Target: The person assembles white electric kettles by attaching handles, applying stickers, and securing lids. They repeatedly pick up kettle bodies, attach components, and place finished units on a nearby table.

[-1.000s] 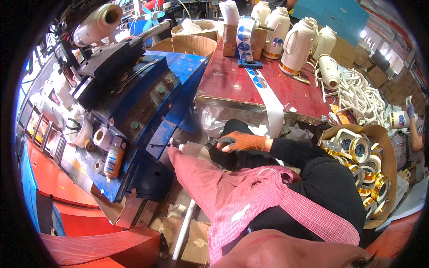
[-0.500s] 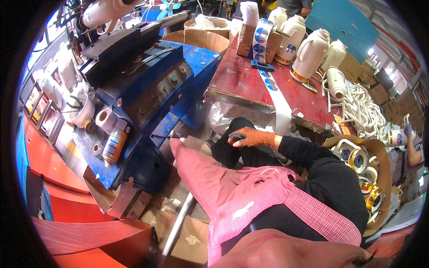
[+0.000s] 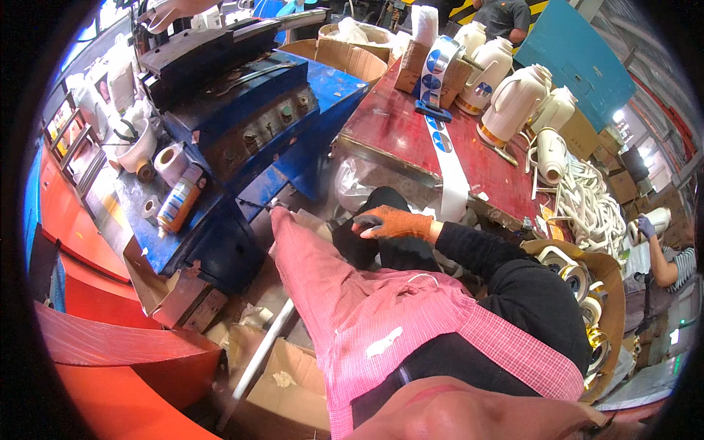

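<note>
Your right hand (image 3: 394,222) wears an orange glove with dark grey fingertips and sits over your dark trouser leg (image 3: 402,253), knuckles up, fingers pointing to the left. The black-sleeved forearm (image 3: 477,248) comes in from the right, elbow bent out to the side, and the wrist looks nearly straight. That grip is loosely curled, neither spread wide nor clenched. The underside of your fingers is hidden, so I cannot tell whether they have hold of anything, or whether the hand presses on the leg. Your left hand cannot be made out, so its grip cannot be told.

Nearest your right hand is the white strip (image 3: 452,174) with round blue labels: it runs from the label roll (image 3: 437,70) across the red surface (image 3: 374,110), and its loose end hangs over the front edge, just beyond your glove. Cream flasks (image 3: 517,103) stand behind, right of the roll.
</note>
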`<state>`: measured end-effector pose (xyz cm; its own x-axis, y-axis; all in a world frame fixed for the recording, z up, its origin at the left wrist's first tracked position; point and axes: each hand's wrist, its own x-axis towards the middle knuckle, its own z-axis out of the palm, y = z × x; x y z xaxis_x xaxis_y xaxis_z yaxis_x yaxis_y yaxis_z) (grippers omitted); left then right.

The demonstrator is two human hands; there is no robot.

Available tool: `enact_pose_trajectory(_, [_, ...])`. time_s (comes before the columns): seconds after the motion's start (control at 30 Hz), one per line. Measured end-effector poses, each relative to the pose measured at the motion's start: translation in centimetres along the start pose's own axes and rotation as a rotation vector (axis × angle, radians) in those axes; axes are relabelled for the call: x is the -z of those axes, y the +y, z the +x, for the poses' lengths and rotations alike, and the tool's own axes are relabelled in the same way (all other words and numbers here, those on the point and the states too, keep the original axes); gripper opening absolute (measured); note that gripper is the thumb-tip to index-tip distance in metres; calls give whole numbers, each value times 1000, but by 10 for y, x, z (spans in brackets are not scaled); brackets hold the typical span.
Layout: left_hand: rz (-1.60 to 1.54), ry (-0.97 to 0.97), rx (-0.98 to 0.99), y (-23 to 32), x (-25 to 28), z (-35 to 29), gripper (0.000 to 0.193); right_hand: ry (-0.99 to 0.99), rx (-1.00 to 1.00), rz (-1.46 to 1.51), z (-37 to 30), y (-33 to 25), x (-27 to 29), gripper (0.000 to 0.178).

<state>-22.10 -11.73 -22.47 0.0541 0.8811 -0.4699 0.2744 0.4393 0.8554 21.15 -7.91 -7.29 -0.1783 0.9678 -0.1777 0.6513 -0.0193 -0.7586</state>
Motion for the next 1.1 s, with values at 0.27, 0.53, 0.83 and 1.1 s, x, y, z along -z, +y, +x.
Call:
enact_pose_trajectory(0.27, [-86,11,-10,20,-6,-24,32,-64,20,154,14,-8,-23,37])
enact_pose_trajectory(0.53, [-88,-80,-172,98,-62,-45,33,-342,-5,685,16,-54,-69,66])
enact_pose_trajectory(0.83, [670,-198,-1299,251,-147,-74,42,240,55,121,-46,28,12,37])
enact_pose_trajectory(1.1, [1383,-227,-1229,277,-206,1,55,1045,-489,-570,-143,187,230,30])
